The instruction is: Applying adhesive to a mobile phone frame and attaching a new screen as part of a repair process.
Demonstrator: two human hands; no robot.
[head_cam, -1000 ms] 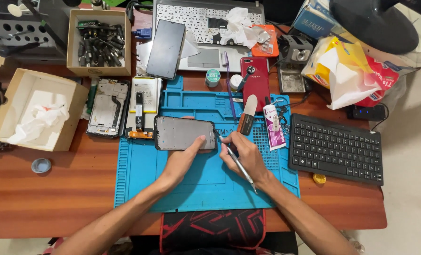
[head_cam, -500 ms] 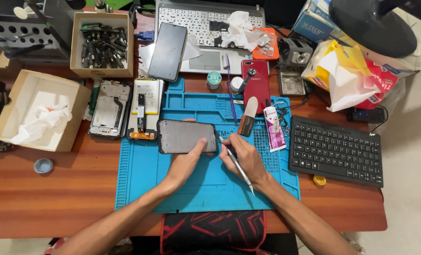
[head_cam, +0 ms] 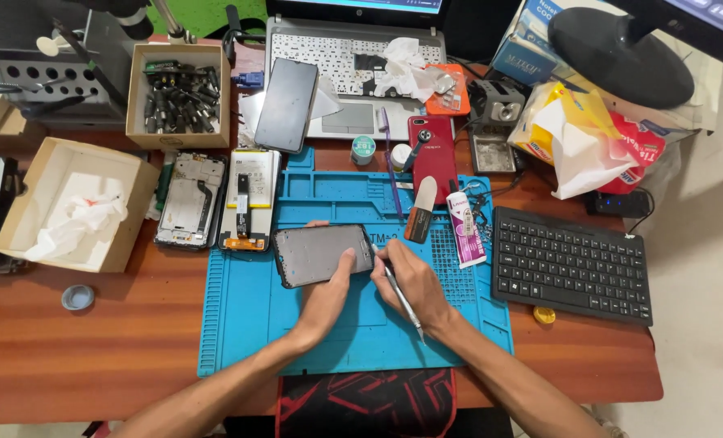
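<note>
My left hand grips a grey phone screen panel lying flat on the blue repair mat, thumb on its right end, fingertips at its far edge. My right hand holds a thin metal tool like a pen. The tool's tip meets the panel's right edge. Both forearms come in from the bottom of the view.
An opened phone body and a battery-side frame lie left of the mat. A red phone, a glue tube, a black keyboard, a laptop, a dark phone and cardboard boxes crowd the wooden desk.
Both hands and the panel keep the same spot on the mat. The camera has tilted slightly. The tool tip stays at the panel's right edge.
</note>
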